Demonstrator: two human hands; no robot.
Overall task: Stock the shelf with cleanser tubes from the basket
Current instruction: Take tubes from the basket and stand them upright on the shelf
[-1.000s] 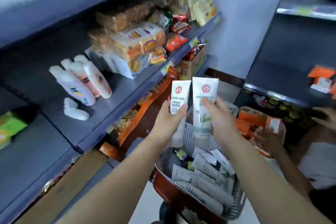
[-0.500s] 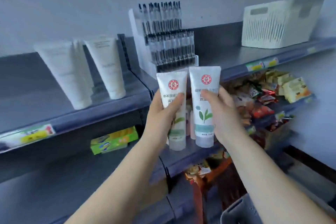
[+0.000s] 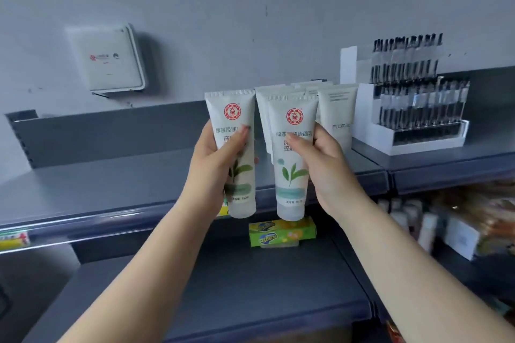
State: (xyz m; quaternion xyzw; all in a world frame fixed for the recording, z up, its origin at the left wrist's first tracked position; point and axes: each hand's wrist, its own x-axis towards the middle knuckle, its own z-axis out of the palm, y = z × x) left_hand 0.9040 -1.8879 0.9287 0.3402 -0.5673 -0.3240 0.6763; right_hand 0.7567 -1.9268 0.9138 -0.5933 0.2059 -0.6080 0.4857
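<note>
Holding one cleanser tube apiece, both hands are raised in front of the upper shelf (image 3: 117, 186). The left hand (image 3: 214, 170) grips the left tube (image 3: 234, 147) with the thumb across its printed face and the fingers wrapped behind; the right hand (image 3: 323, 164) grips the right tube (image 3: 292, 159) the same way. Both tubes are upright, cap end down, side by side but apart, and neither touches the shelf surface.

Progress, judged from the present layout: several white tubes (image 3: 337, 114) already stand at the back of the shelf, just behind the right tube and beside the pen display rack (image 3: 418, 108). Whether these belong to the same stock cannot be confirmed; the one readable label differs from the held pair. The broad stretch of shelf to the left of that group is bare, so placement space is available. The two held tubes are not yet set down, so this placement step is unfinished.

Limits of the view:
- The basket is out of frame, so the remaining quantity cannot be determined.
- The standing tubes overlap one another and sit behind the held pair; their exact count is unclear.
- Fingers cover part of the print on both held tubes.
- Goods on the lower right shelf are blurred and cannot be identified.
- A green-and-yellow pack (image 3: 281, 232) lies on the shelf below, its label unreadable.
</note>
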